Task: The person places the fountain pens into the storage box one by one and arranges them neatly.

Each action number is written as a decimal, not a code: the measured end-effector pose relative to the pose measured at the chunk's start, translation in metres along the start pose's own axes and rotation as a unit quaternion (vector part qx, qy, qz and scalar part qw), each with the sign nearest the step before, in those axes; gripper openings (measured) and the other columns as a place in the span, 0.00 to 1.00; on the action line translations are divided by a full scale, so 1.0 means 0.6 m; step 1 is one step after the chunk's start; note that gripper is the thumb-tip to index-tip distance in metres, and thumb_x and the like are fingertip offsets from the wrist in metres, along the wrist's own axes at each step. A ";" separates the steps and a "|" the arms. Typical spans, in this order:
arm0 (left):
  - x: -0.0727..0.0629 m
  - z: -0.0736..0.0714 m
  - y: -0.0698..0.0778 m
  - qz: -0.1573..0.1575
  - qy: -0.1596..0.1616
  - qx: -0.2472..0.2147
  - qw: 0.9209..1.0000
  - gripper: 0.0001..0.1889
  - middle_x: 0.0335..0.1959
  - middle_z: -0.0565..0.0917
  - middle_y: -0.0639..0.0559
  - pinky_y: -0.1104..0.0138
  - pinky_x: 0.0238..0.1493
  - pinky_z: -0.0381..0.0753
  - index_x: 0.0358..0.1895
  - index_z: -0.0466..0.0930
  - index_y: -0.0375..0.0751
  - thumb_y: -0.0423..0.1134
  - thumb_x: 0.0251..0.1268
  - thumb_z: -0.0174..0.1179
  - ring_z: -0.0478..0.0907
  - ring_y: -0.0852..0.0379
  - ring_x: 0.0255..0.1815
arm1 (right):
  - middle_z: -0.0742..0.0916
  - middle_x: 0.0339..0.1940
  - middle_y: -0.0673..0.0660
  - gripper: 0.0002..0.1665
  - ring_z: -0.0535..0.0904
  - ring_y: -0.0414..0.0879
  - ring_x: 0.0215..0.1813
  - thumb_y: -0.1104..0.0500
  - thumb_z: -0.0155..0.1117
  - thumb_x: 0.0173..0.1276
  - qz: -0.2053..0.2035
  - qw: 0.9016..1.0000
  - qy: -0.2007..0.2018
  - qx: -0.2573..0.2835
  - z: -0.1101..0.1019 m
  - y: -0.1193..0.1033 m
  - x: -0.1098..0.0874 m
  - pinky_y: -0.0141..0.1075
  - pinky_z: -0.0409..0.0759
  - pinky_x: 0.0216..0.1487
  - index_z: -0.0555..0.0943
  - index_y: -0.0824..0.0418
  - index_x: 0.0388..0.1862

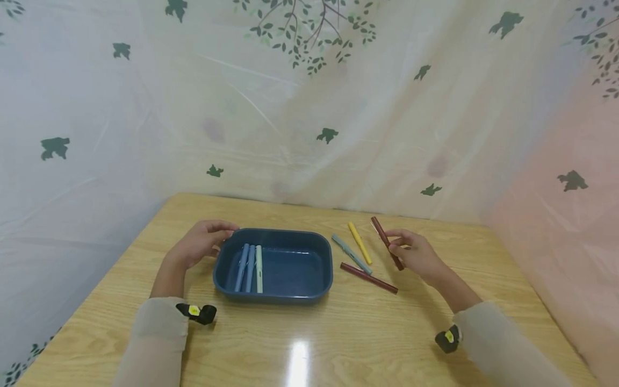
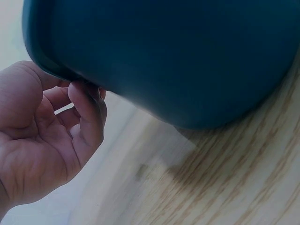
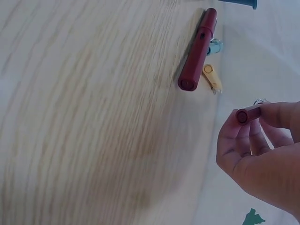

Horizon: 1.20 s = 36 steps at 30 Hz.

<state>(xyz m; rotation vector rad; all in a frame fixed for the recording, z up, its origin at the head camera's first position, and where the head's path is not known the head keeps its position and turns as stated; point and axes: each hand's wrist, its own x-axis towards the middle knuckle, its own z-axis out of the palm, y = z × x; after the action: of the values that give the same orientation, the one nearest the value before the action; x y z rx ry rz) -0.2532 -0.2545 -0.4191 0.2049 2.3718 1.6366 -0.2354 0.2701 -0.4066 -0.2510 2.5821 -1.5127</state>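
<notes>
My right hand point(image 1: 417, 257) pinches a dark red pen point(image 1: 380, 230) between thumb and fingers, the pen tilted at the right of the other pens. In the right wrist view the held pen's round end point(image 3: 242, 116) points to the camera. My left hand point(image 1: 199, 244) grips the rim of a dark blue rectangular tray point(image 1: 285, 296) at its far left corner. The left wrist view shows the fingers point(image 2: 86, 112) curled at the tray's edge point(image 2: 154, 56). Inside the tray, two blue pens point(image 1: 242, 269) and a pale green pen point(image 1: 259, 269) lie side by side at the left.
Right of the tray lie a yellow pen point(image 1: 360, 243), a grey-blue pen point(image 1: 352, 254) and a second dark red pen point(image 1: 369, 278). The red and grey-blue pens nearly meet at one end. A patterned cloth point(image 1: 271, 134) hangs behind the wooden table point(image 1: 242, 344).
</notes>
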 end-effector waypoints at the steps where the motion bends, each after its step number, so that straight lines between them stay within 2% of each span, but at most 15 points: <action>1: 0.000 0.000 0.000 0.000 0.000 0.000 1.000 0.18 0.54 0.82 0.39 0.57 0.43 0.83 0.67 0.76 0.35 0.38 0.83 0.49 0.81 0.49 0.45 | 0.79 0.55 0.76 0.24 0.82 0.64 0.50 0.67 0.54 0.80 0.000 1.000 -0.002 0.008 0.001 0.000 0.000 0.44 0.85 0.39 0.71 0.66 0.72; 12: 0.002 0.001 -0.001 -0.001 0.000 0.003 1.000 0.18 0.53 0.82 0.39 0.57 0.43 0.83 0.67 0.76 0.35 0.39 0.83 0.49 0.81 0.49 0.44 | 0.79 0.59 0.74 0.26 0.81 0.63 0.53 0.65 0.54 0.81 0.008 0.999 0.002 0.031 0.018 -0.012 0.009 0.48 0.85 0.43 0.69 0.60 0.76; 20: 0.002 0.001 0.001 -0.003 -0.002 0.003 1.000 0.18 0.53 0.82 0.40 0.57 0.44 0.83 0.67 0.76 0.35 0.39 0.83 0.49 0.80 0.49 0.44 | 0.77 0.58 0.75 0.26 0.80 0.63 0.54 0.66 0.53 0.81 0.007 0.998 -0.002 0.060 0.036 -0.027 0.022 0.53 0.85 0.48 0.69 0.61 0.75; 29: -0.004 0.004 0.003 0.003 0.004 0.015 1.000 0.19 0.56 0.78 0.38 0.58 0.42 0.82 0.67 0.76 0.35 0.40 0.83 0.50 0.77 0.49 0.44 | 0.76 0.58 0.76 0.26 0.78 0.66 0.53 0.67 0.51 0.81 0.008 0.995 -0.010 0.100 0.053 -0.051 0.030 0.54 0.84 0.48 0.69 0.60 0.76; 36: -0.008 0.006 0.002 0.002 0.004 0.018 1.000 0.19 0.56 0.77 0.39 0.59 0.42 0.82 0.67 0.76 0.35 0.41 0.82 0.50 0.76 0.50 0.43 | 0.77 0.60 0.75 0.26 0.79 0.64 0.55 0.66 0.52 0.81 0.005 0.995 -0.009 0.102 0.070 -0.068 0.038 0.54 0.84 0.50 0.70 0.58 0.76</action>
<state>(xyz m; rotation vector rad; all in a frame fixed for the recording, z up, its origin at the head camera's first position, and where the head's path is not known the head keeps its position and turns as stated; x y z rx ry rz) -0.2475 -0.2521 -0.4183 0.2105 2.4103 1.5991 -0.2461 0.2101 -0.3919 -0.2266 2.3879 -1.7460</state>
